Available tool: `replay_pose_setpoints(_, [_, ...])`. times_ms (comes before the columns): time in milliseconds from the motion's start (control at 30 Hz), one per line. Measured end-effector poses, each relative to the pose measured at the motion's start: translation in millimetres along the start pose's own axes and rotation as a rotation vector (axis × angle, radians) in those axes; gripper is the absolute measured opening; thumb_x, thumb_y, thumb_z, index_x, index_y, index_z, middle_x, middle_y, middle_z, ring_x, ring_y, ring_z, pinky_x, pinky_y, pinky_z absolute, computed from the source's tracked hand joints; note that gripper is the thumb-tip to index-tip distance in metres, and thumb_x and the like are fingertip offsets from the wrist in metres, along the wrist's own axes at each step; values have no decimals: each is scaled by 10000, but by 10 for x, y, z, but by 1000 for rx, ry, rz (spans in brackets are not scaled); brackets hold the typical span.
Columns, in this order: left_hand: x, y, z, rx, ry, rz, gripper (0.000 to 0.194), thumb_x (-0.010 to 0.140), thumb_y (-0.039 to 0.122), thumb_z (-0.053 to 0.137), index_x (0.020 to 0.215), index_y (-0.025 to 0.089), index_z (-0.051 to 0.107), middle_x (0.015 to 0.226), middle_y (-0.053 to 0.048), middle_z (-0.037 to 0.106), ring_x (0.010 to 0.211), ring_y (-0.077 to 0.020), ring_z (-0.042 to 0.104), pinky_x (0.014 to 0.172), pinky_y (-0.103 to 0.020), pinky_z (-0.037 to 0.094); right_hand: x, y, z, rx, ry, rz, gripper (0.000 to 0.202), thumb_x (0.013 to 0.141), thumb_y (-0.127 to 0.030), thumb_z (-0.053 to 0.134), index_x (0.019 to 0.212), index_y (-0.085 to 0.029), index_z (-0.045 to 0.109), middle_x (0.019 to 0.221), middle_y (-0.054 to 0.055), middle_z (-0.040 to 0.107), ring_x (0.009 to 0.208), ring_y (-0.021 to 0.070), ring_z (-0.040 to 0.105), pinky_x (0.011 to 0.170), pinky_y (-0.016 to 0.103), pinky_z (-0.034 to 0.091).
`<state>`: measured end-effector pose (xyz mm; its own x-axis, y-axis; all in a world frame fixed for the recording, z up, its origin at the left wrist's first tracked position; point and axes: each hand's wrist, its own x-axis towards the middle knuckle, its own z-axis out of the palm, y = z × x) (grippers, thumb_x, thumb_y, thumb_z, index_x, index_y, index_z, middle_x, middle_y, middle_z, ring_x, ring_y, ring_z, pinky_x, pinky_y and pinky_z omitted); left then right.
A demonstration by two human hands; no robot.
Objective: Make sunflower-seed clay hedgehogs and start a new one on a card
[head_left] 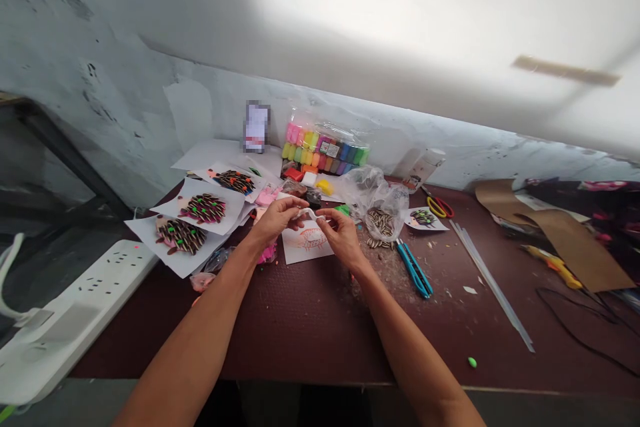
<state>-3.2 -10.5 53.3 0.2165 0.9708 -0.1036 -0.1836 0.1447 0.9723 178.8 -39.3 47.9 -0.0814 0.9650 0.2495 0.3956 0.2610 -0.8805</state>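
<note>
A strip of white modelling clay (307, 213) is stretched between my two hands above the table. One end is pinched in the fingers of my left hand (281, 217), the other in those of my right hand (339, 232). Below them lies a white paper (295, 255) with a red-orange outline drawing and a white patch on it. Near my right hand, a clear plastic bag (400, 203) holds striped sunflower seeds (380, 221), some of them spilled on the table. Lumps of coloured clay, among them a yellow one (325, 187), sit just beyond my hands.
Hedgehog pictures made with seeds (203, 209) lie at left, beside a white power strip (107, 273). Packed coloured clay (325, 147) leans on the wall. To the right are a blue utility knife (414, 270), scissors (440, 207), glue sticks (493, 283) and a yellow glue gun (555, 265).
</note>
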Motion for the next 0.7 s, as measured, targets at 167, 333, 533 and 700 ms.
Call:
replay_pose_setpoints(167, [-20, 5, 69, 18, -118, 2, 225, 811, 363, 659, 816, 139, 642, 598, 29, 549, 503, -77, 514, 468, -188, 401, -35, -26, 79, 44, -23, 10, 342, 835, -293, 508, 1070, -193, 734, 770, 1, 663, 586, 113, 491, 568, 232, 402])
replay_pose_setpoints(333, [-15, -27, 41, 143, -192, 59, 360, 727, 467, 767, 777, 133, 643, 539, 47, 522, 443, -58, 443, 435, -185, 338, -38, -94, 92, 222, -71, 128, 307, 746, -256, 496, 927, -183, 733, 751, 13, 671, 597, 114, 522, 563, 227, 429])
replay_pose_setpoints(533, [-28, 3, -16, 113, -197, 54, 421, 706, 521, 783, 742, 143, 604, 689, -30, 664, 471, -72, 519, 422, -192, 385, 23, -151, -25, 609, -78, 277, 175, 671, -300, 605, 780, -185, 680, 692, 15, 636, 556, 108, 499, 544, 241, 443])
replay_pose_setpoints(700, [2, 24, -82, 33, -31, 80, 351, 736, 371, 768, 965, 136, 641, 652, 5, 648, 519, -102, 597, 493, -210, 462, 51, -109, -92, 363, -98, 178, 263, 703, -363, 633, 882, -196, 731, 642, -23, 583, 569, 108, 472, 560, 239, 410])
